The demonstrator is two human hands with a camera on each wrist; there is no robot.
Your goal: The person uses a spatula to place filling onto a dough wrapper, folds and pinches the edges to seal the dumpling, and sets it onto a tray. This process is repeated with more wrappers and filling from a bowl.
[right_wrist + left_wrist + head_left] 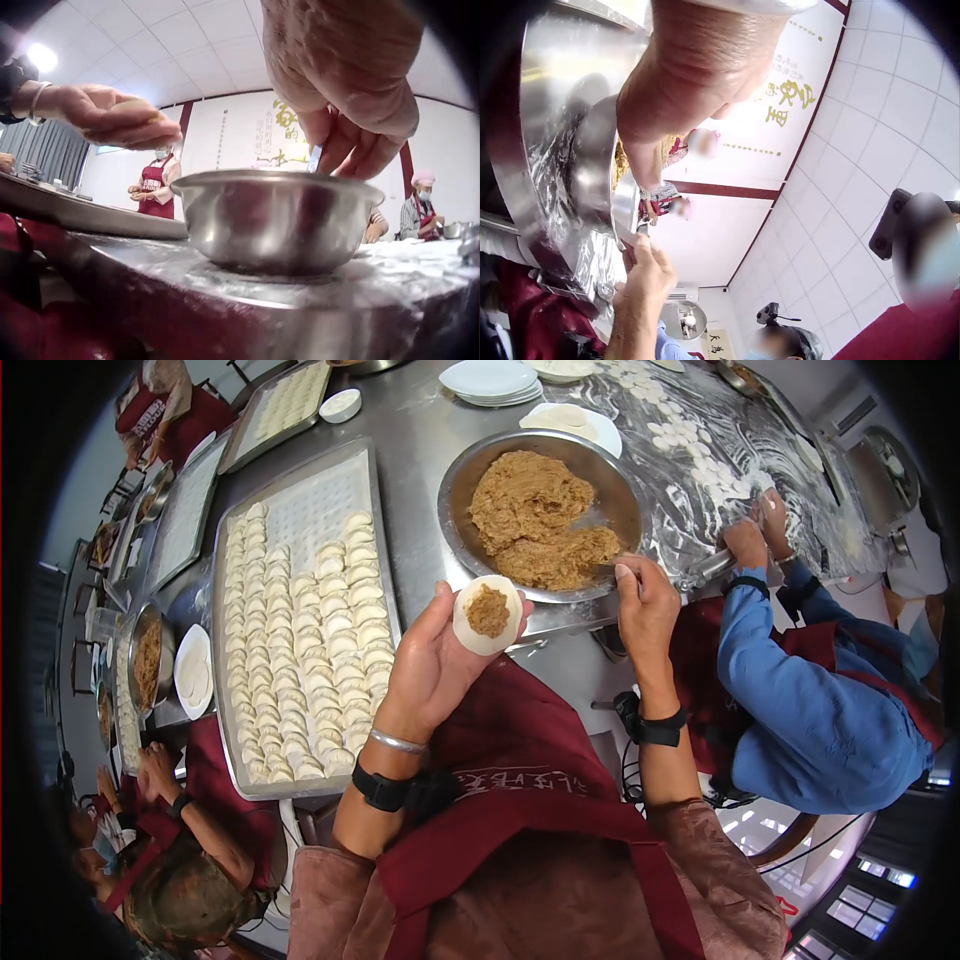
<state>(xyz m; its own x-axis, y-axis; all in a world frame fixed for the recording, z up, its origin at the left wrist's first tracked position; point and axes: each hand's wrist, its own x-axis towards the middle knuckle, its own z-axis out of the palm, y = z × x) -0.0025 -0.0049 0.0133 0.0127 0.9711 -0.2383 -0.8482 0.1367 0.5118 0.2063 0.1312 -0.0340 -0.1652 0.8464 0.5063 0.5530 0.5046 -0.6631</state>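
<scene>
My left hand (428, 675) is palm up beside the near side of the steel bowl (455, 545). On its fingers lies a round dumpling wrapper (467, 630) with a mound of brown filling (490, 610) at the centre, and the thumb stands off to the side. At the bowl's right rim my right hand (648, 610) grips a thin metal utensil (315, 158). Its lower end is hidden in the bowl, beside the large mass of filling (525, 510).
Left of the bowl lies a metal tray (388, 575) with rows of folded dumplings (310, 650). Plates (490, 378) and more wrappers (690, 450) are on the floured table behind. At right, a person in blue sleeves (800, 690) works close by; others stand at left.
</scene>
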